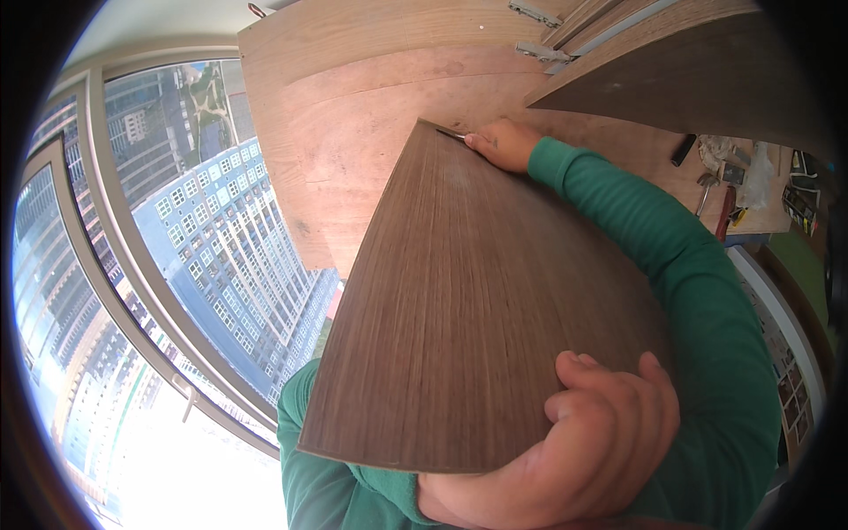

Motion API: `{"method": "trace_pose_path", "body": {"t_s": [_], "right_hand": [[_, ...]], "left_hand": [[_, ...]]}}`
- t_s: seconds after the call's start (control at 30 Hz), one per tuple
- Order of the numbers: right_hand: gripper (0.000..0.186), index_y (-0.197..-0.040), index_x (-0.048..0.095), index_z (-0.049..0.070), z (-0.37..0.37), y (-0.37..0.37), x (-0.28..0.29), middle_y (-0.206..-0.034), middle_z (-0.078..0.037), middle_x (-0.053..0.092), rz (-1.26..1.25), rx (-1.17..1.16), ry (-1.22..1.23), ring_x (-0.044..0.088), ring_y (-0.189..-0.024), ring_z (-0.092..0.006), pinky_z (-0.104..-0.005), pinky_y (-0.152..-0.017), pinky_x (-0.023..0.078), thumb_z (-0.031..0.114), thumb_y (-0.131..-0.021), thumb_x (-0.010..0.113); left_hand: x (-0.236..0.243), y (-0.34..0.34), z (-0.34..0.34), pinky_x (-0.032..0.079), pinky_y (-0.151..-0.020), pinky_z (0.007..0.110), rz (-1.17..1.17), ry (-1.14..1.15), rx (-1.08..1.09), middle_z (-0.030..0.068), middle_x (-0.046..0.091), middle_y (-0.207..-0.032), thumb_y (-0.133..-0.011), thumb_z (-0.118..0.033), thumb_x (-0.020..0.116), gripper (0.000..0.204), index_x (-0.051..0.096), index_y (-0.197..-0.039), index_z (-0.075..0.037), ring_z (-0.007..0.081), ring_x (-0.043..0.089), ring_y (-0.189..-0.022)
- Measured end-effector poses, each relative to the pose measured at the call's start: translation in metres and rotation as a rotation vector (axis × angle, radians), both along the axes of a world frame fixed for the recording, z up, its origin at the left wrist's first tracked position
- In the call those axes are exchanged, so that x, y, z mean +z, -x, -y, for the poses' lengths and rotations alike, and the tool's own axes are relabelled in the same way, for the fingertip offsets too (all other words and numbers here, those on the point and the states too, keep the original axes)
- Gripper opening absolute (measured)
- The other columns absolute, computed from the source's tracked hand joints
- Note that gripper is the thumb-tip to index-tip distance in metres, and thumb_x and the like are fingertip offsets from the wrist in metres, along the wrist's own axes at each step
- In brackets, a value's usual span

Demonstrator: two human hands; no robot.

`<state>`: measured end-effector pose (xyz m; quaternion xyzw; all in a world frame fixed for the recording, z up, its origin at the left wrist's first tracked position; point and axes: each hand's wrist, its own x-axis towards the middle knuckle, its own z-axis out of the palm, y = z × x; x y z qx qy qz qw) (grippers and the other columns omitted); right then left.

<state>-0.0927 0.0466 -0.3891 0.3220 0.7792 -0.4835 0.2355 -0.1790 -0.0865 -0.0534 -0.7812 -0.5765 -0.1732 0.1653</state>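
A long dark-brown wood-grain board (442,291) slants away from me, its narrow far corner over the workbench. At its near end my left hand (601,424) comes round from below, fingers curled against the board. My right hand (505,144) is closed at the far end, beside the board's right edge. From its fingers a thin, dark-tipped metal tool (452,134) sticks out toward the far corner. Its handle is hidden in the hand, so its exact kind does not show.
A plywood workbench (327,132) lies beyond. At top right stand more brown panels (671,79) and metal hinges (534,13). On the right lie a hammer (706,190), a red-handled tool (726,212) and a clear plastic bag (758,181). A large window (97,177) is on the left.
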Motion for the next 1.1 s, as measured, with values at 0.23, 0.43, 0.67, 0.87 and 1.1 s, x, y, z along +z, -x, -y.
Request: {"method": "trace_pose_path", "body": {"t_s": [0.23, 0.43, 0.67, 0.87, 1.1], "right_hand": [[0.055, -0.113, 0.073, -0.001, -0.005, 0.012, 0.017, -0.114, -0.026, 0.072, 0.027, -0.004, 0.054, 0.067, -0.107, -0.0443, -0.0495, -0.096, 0.05, 0.048, -0.106, 0.049], [0.056, -0.114, 0.073, 0.0, -0.007, -0.001, 0.025, -0.117, -0.027, 0.071, 0.07, 0.029, 0.008, 0.067, -0.109, -0.043, -0.0491, -0.096, 0.05, 0.05, -0.105, 0.049], [0.056, -0.104, 0.073, -0.001, -0.006, -0.039, 0.017, -0.103, -0.027, 0.072, 0.056, -0.011, 0.075, 0.068, -0.095, -0.043, -0.0503, -0.088, 0.05, 0.05, -0.104, 0.05], [0.053, -0.104, 0.074, -0.001, -0.008, -0.056, 0.018, -0.104, -0.026, 0.073, 0.142, 0.012, 0.104, 0.069, -0.098, -0.0428, -0.0499, -0.089, 0.051, 0.047, -0.104, 0.052], [0.055, -0.101, 0.073, 0.0, -0.011, -0.082, 0.017, -0.099, -0.024, 0.073, 0.136, 0.029, 0.127, 0.069, -0.094, -0.0414, -0.0485, -0.087, 0.052, 0.048, -0.105, 0.049]], "left_hand": [[0.005, 0.0, 0.002, 0.053, -0.077, 0.025, -0.013, 0.063, -0.014, 0.0041, 0.062, -0.067, -0.066, -0.02, 0.067, 0.019, 0.059, -0.075, -0.005, 0.0176, 0.064, -0.07], [0.002, -0.001, 0.001, 0.053, -0.077, 0.025, -0.009, 0.038, 0.004, 0.004, 0.063, -0.067, -0.066, -0.02, 0.067, 0.02, 0.059, -0.075, -0.004, 0.0176, 0.065, -0.07], [0.004, 0.001, -0.001, 0.053, -0.077, 0.025, -0.013, 0.062, -0.009, 0.0042, 0.063, -0.068, -0.066, -0.02, 0.066, 0.019, 0.06, -0.076, -0.004, 0.0177, 0.065, -0.07], [0.004, 0.0, -0.003, 0.054, -0.078, 0.026, -0.018, 0.07, -0.011, 0.0041, 0.063, -0.068, -0.066, -0.02, 0.067, 0.019, 0.06, -0.075, -0.005, 0.0177, 0.065, -0.07], [0.001, 0.006, -0.006, 0.054, -0.075, 0.026, -0.038, 0.022, -0.051, 0.0039, 0.062, -0.067, -0.066, -0.02, 0.067, 0.019, 0.06, -0.075, -0.005, 0.0175, 0.064, -0.069]]}}
